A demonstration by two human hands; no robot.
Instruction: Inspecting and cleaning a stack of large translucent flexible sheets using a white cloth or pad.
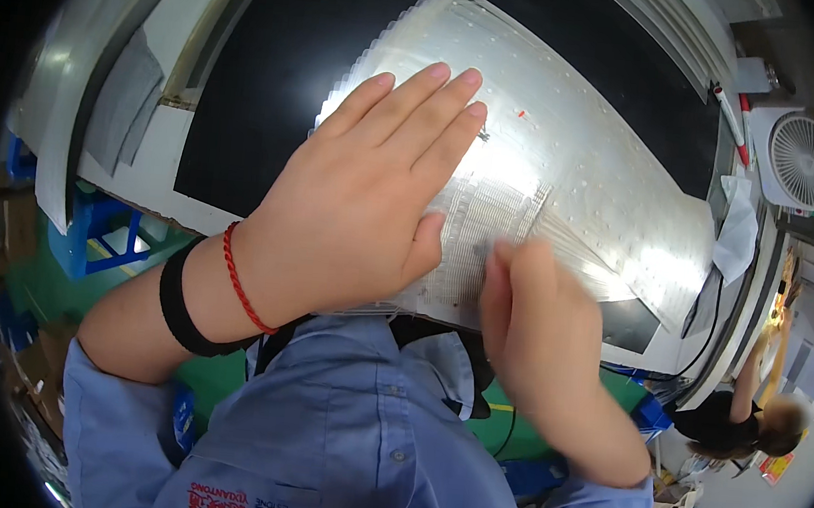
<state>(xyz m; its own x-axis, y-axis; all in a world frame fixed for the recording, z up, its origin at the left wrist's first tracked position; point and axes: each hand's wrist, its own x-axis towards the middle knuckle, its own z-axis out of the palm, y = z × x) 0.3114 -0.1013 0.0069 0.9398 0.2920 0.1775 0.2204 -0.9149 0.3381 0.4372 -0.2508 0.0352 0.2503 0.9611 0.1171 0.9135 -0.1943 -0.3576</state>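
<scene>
A stack of thin, clear, shiny plastic sheets [573, 123] lies on a black mat. Its left edge is stepped, and some sheets fan apart on the near right side. My left hand [356, 172] rests flat on the stack with fingers stretched out; a red cord and a black band circle its wrist. Close by the fanned sheet edges, my right hand [547, 315] is blurred, with its fingers curled and thumb against them. Whatever it may pinch is hidden. A small red mark shows on the top sheet.
The black mat [256, 96] covers most of the white table. Along the right edge lie a red and white marker [731, 128], a crumpled white sheet [736, 230] and a white fan [804, 161]. A blue stool [103, 237] stands at left; another person [751, 420] is at far right.
</scene>
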